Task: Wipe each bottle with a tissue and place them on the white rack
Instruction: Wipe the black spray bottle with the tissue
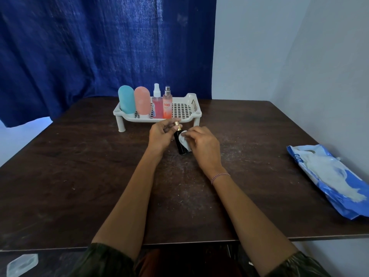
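Fingers (168, 125) pinching black bottle (180, 148) and tissue (184, 140), dusty table (79, 166), blue curtain (99, 47)

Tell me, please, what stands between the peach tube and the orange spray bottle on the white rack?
The head view shows a pink spray bottle upright between the peach tube and the orange spray bottle, on the white rack.

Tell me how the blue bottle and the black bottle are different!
The blue bottle is fat and rounded; the black bottle is slim with a gold top. The blue bottle stands on the white rack; the black bottle is off it, gripped by the left hand while the right hand holds a tissue against it. Both are small bottles.
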